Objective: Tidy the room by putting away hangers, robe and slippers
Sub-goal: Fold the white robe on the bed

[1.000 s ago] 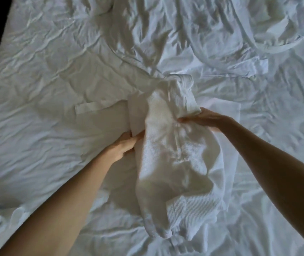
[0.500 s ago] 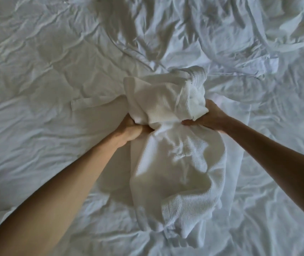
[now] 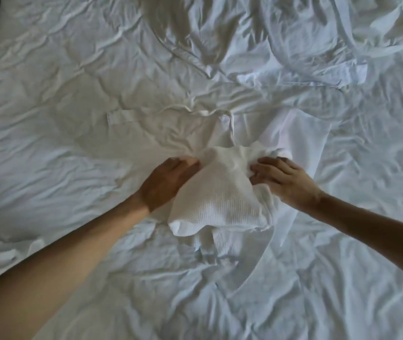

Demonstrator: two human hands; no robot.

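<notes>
- The robe (image 3: 222, 197), a white waffle-weave bundle, is seen lying on the bed (image 3: 48, 155) just below the middle of the view, gathered into a rough wedge that is narrow at its 12 o'clock end and wider toward 6 o'clock.
- The left hand (image 3: 168, 182) is laid against the bundle's 9 o'clock side; its fingers (image 3: 185, 163) are held together and fairly straight, pressed to the cloth rather than wrapped round it, as far as can be made out.
- The right hand (image 3: 283, 180) is set on the 3 o'clock side, fingers (image 3: 266, 165) slightly spread and their tips sunk into the folds; whether cloth is pinched beneath them cannot be told.
- The bundle is thus flanked by both hands about equally, its long axis running from 12 to 6 o'clock between them.
- A flat belt or strap (image 3: 122, 117) is seen toward 10 o'clock, apart from both hands.
- It is judged that the next fold or lift would be made across that axis, with loose hems at 6 o'clock liable to spill.
</notes>
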